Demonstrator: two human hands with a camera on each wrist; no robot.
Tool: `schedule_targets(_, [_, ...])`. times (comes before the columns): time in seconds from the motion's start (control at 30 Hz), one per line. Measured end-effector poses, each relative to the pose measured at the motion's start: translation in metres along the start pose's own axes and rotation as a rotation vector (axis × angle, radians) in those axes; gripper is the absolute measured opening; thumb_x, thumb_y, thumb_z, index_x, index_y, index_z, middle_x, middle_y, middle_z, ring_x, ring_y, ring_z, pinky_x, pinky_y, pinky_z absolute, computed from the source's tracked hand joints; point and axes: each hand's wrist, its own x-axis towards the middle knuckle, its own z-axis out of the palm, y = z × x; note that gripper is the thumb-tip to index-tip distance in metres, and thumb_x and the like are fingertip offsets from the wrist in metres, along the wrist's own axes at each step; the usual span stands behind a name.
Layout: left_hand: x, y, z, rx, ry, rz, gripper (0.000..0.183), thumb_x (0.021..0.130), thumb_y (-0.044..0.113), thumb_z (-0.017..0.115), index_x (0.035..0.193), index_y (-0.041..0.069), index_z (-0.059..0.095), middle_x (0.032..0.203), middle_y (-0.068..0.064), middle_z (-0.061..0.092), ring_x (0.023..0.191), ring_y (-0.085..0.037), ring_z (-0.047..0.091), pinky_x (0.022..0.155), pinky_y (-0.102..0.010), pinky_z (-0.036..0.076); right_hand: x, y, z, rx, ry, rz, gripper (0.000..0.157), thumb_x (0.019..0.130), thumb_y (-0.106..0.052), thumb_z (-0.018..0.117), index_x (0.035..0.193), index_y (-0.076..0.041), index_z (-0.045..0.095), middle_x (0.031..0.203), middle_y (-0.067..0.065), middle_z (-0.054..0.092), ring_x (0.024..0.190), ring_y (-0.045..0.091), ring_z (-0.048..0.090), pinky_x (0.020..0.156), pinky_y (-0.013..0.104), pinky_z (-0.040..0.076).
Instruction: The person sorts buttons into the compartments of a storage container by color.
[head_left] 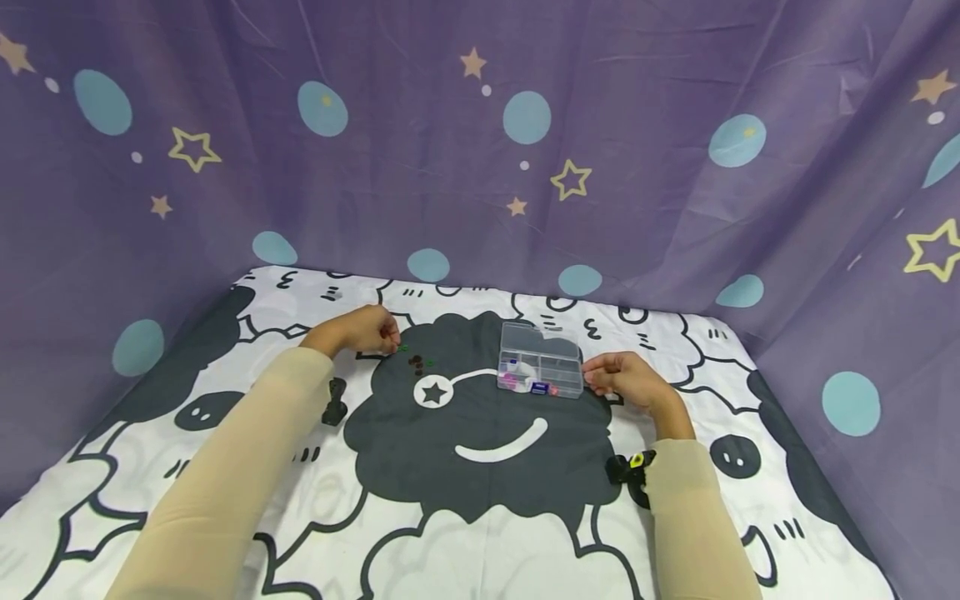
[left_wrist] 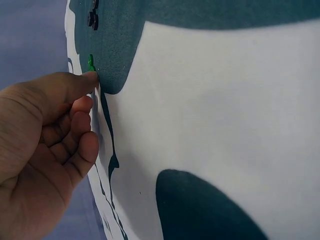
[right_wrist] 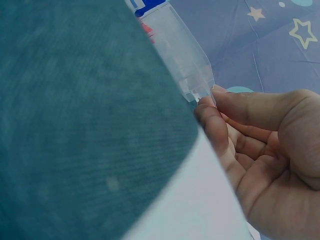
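Pickup of small pieces on the left, with a box steadied on the right — that looks like the step in hand. Out at the left edge of the cloth's dark cloud print (head_left: 480,475), the left hand (head_left: 372,330) reaches down with its fingers curled in and its thumb tip right at a green piece (left_wrist: 91,61); the thumb hides the index finger in the left wrist view, so I cannot tell whether the pinch has closed on it. Just beyond lie a few brown pieces (head_left: 416,362) in a loose group, with another green piece (head_left: 430,363) beside them. Well to the right sits the clear divided box (head_left: 561,364), lying on the same dark print, with pink, blue and red bits toward its near side. Its right end is pinched between thumb and fingers of the right hand (head_left: 622,379). What the next move calls for, as I judge it, is a fine thumb-and-finger grip on that one green piece, lifted without brushing its neighbours, while the right hand keeps the light box from sliding or tipping — flat pieces like these could easily skid on cloth or slip from the fingertips.
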Motion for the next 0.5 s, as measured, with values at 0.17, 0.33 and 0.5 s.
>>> schedule_targets(0.17, [0.0017, -0.0016, 0.0009, 0.003, -0.016, -0.017, 0.007, 0.087, 0.01, 0.075, 0.09, 0.003, 0.073, 0.082, 0.0, 0.07, 0.075, -0.014, 0.06, 0.073, -0.032, 0.051, -0.0012, -0.001, 0.0008, 0.005, 0.0, 0.007, 0.029, 0.1, -0.004, 0.062, 0.123, 0.012, 0.063, 0.104, 0.013, 0.071, 0.084, 0.014, 0.065, 0.075, 0.029, 0.056])
schedule_targets(0.33, [0.0, -0.0013, 0.0006, -0.005, -0.022, -0.022, 0.004, 0.089, 0.007, 0.072, 0.089, 0.003, 0.073, 0.083, -0.001, 0.071, 0.075, -0.014, 0.06, 0.073, -0.033, 0.051, -0.0016, -0.0009, -0.0002, 0.01, -0.003, 0.002, 0.028, 0.1, -0.004, 0.063, 0.123, 0.013, 0.063, 0.102, 0.011, 0.071, 0.082, 0.014, 0.065, 0.074, 0.029, 0.056])
schedule_targets(0.5, [-0.0017, -0.0014, 0.0001, -0.017, -0.026, -0.022, 0.004, 0.09, 0.006, 0.071, 0.089, 0.005, 0.074, 0.082, -0.001, 0.07, 0.073, -0.014, 0.058, 0.071, -0.032, 0.05, -0.0002, -0.0002, -0.0016, 0.01, -0.009, -0.003, 0.028, 0.099, -0.004, 0.064, 0.122, 0.012, 0.063, 0.096, 0.008, 0.072, 0.079, 0.014, 0.064, 0.072, 0.028, 0.055])
